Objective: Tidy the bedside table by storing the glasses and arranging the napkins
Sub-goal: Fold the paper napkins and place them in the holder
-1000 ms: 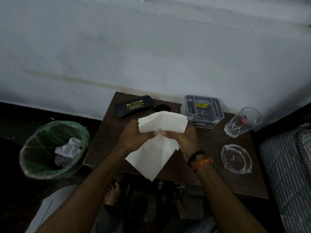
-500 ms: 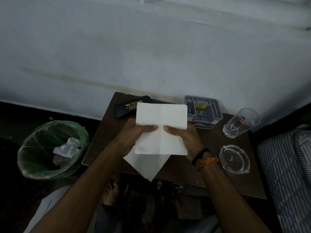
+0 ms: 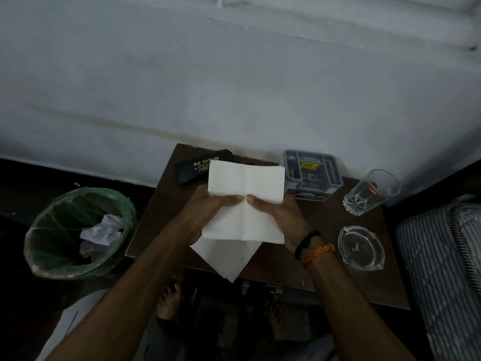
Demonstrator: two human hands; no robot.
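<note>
Both hands hold one white napkin (image 3: 246,188) spread flat above the brown bedside table (image 3: 335,259). My left hand (image 3: 208,209) grips its left side and my right hand (image 3: 276,214) its right side, thumbs meeting at the middle crease. Under it a second white napkin (image 3: 226,259) lies on the table with a corner hanging over the front edge. A black glasses case (image 3: 194,166) with gold lettering lies closed at the table's back left, partly hidden by the held napkin. The glasses themselves are out of sight.
A grey compartment organiser (image 3: 311,171) stands at the back of the table. A tumbler (image 3: 372,191) and a glass ashtray (image 3: 360,247) sit at the right. A green-lined bin (image 3: 78,233) with crumpled paper stands left of the table, a striped mattress (image 3: 442,269) at the right.
The bunched napkin in my hands has been opened out flat and lifted slightly toward the wall, now covering part of the glasses case. The lower napkin stays on the table.
</note>
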